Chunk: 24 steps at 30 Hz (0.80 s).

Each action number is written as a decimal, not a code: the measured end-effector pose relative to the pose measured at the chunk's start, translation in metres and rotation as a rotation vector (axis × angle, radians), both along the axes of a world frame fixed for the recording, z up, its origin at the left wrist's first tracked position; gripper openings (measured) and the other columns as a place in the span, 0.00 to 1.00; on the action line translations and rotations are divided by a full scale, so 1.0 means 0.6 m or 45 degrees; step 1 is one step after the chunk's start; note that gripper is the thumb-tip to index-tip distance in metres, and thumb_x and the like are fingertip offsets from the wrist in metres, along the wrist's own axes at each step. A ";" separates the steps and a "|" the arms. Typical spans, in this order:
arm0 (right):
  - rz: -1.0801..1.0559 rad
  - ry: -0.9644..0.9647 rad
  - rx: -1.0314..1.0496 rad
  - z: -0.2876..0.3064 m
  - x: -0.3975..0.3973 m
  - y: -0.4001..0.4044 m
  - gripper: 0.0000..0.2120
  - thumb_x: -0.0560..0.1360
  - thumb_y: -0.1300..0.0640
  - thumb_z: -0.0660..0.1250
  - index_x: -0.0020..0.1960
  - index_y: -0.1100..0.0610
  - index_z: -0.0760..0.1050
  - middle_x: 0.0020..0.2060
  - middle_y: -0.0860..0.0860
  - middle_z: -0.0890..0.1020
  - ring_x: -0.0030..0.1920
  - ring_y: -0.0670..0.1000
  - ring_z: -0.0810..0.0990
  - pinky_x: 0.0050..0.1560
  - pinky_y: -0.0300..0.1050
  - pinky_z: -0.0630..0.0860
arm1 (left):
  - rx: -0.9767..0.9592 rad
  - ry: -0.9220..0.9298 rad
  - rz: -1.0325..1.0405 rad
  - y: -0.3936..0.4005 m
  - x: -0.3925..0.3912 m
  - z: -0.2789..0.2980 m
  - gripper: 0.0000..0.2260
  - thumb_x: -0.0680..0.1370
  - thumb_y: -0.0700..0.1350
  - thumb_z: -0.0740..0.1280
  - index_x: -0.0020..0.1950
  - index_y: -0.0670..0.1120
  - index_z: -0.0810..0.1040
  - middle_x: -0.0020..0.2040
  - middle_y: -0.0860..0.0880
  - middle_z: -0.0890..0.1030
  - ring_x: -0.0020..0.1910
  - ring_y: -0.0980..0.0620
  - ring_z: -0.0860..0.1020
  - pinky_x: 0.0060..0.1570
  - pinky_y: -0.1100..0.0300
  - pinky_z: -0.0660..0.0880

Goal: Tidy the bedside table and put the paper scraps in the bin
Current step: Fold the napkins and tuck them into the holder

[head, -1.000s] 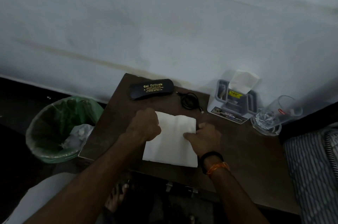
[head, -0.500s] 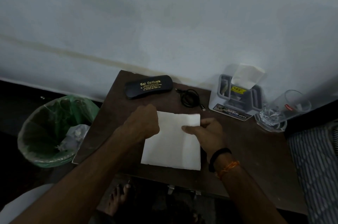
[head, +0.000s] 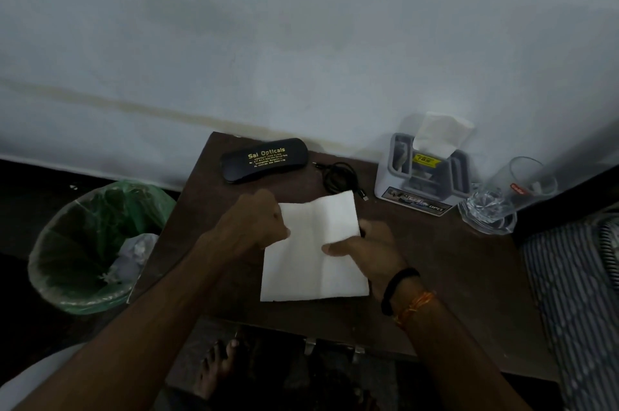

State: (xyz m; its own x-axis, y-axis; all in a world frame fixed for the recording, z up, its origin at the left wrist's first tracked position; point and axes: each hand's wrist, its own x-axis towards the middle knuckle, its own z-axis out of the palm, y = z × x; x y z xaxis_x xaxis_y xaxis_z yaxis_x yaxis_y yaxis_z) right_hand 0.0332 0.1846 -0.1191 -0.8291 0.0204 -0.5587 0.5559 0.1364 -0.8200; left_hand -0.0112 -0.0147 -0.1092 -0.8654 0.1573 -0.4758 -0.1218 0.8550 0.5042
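Both hands pinch the white creased paper napkin (head: 315, 253) on the dark wooden bedside table (head: 452, 276): left hand (head: 258, 226) its left edge, right hand (head: 365, 249) its right edge. Crumpled paper already in green-lined bin (head: 90, 243). Black glasses case (head: 263, 160), coiled black cable (head: 338, 176) look placed; napkin unfinished.
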 end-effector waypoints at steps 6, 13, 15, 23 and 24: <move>-0.182 0.003 -0.402 0.027 -0.026 0.039 0.19 0.68 0.69 0.70 0.59 0.61 0.80 0.53 0.58 0.85 0.55 0.62 0.82 0.55 0.61 0.80 | 0.217 0.159 0.399 -0.005 -0.010 0.007 0.29 0.69 0.62 0.73 0.59 0.45 0.71 0.55 0.50 0.77 0.50 0.51 0.77 0.44 0.59 0.73; -0.098 0.072 -0.433 0.035 -0.027 0.049 0.19 0.69 0.66 0.71 0.59 0.55 0.80 0.55 0.56 0.84 0.56 0.61 0.82 0.56 0.64 0.78 | 1.358 -0.390 0.528 0.023 0.000 0.038 0.17 0.69 0.46 0.76 0.57 0.45 0.83 0.54 0.47 0.86 0.53 0.47 0.84 0.48 0.52 0.82; -0.131 0.104 -0.321 0.034 -0.027 0.041 0.20 0.68 0.67 0.72 0.58 0.55 0.80 0.53 0.55 0.85 0.54 0.60 0.82 0.54 0.61 0.80 | 1.331 -0.349 0.524 0.035 0.006 0.038 0.15 0.72 0.40 0.74 0.58 0.46 0.83 0.53 0.48 0.86 0.52 0.48 0.85 0.46 0.53 0.82; -0.111 0.438 0.223 0.013 -0.016 0.007 0.19 0.69 0.64 0.71 0.57 0.49 0.75 0.50 0.41 0.81 0.52 0.46 0.79 0.49 0.43 0.77 | 1.203 -0.266 0.690 0.087 0.022 0.025 0.12 0.80 0.38 0.62 0.63 0.44 0.76 0.58 0.42 0.81 0.58 0.42 0.79 0.61 0.45 0.74; -0.106 0.522 0.314 0.015 -0.013 0.000 0.19 0.69 0.64 0.70 0.56 0.47 0.73 0.48 0.38 0.78 0.50 0.43 0.77 0.45 0.36 0.74 | 1.235 -0.259 0.713 0.091 0.024 0.026 0.12 0.81 0.40 0.61 0.63 0.46 0.76 0.56 0.44 0.81 0.56 0.43 0.79 0.58 0.47 0.75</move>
State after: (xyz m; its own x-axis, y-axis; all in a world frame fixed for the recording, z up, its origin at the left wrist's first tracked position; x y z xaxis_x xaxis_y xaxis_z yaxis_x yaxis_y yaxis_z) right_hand 0.0255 0.1849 -0.1103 -0.9700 0.1864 -0.1562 0.2107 0.3230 -0.9226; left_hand 0.0029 0.0401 -0.0937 -0.8506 0.1511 -0.5036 -0.5188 -0.0853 0.8506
